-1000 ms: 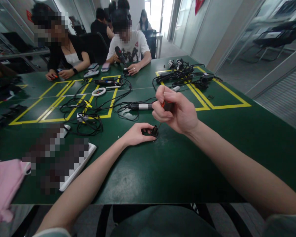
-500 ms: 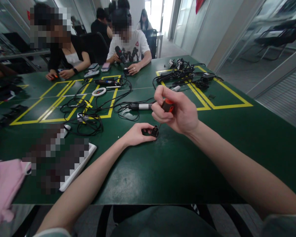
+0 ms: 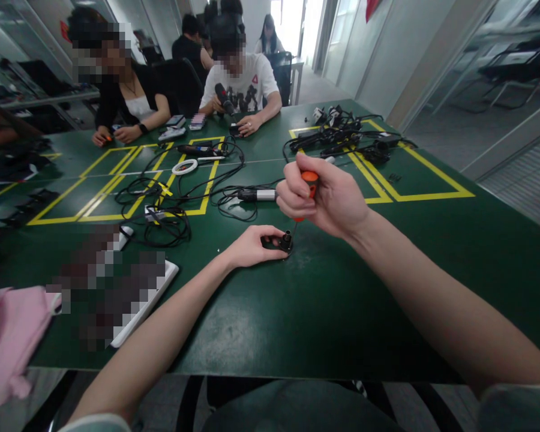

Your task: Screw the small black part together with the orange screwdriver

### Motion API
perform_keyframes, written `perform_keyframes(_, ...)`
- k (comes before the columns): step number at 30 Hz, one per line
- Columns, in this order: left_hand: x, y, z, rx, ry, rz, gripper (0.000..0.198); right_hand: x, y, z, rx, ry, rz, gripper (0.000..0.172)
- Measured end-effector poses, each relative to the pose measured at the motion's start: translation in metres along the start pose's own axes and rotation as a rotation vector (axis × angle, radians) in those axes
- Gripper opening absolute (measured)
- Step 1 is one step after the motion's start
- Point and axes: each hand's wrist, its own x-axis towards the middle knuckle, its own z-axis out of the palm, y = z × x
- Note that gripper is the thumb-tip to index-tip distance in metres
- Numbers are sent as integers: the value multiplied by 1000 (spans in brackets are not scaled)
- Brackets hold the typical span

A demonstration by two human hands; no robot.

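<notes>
My left hand lies low over the green table, its thumb and fingers closed around a small black round part with a short upright tube. Just above and to the right, my right hand is wrapped around the red-orange and black handle of a screwdriver. Its thin shaft points down to the black part's right side. Whether the tip touches the part is too small to tell.
Behind my hands lies a silver-and-black cylindrical tool with coiled black cables. More cables and devices sit within yellow tape marks at the back right. White-edged trays lie left of my left arm. Across the table, a person holds a black tool.
My right hand has turned at the wrist, so the screwdriver's handle now stands more upright. My left hand still holds the black part in place. The whole view has shifted slightly.
</notes>
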Motion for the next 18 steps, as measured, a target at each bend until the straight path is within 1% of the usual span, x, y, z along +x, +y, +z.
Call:
perform_keyframes(2,0,0,0,-2,-9,2,34,1,0,-1,11,-55,16,51)
perform_keyframes(5,-1,-1,-1,4,-21,8,34,0,0,1,-18,-108,15,31)
perform_keyframes(7,-2,-1,-2,12,-22,5,37,-1,-1,3,-116,-110,-17,19)
perform_keyframes(8,-2,0,-2,15,-18,3,38,-2,-3,3,-207,-86,-50,18)
perform_keyframes(9,-3,0,-2,15,-16,2,38,-3,-6,3,-326,-44,-90,18)
perform_keyframes(12,-4,0,-2,17,-11,2,39,-6,-17,0,-779,133,-214,31)
perform_keyframes(14,-4,1,-3,25,-11,5,39,-8,-26,-4,-1020,189,-228,38)
perform_keyframes(16,-4,0,-3,30,-12,12,39,-11,-35,-6,-1157,197,-210,38)
perform_keyframes(18,-4,-1,-3,32,-11,20,39,-15,-43,-5,-1237,141,-205,30)
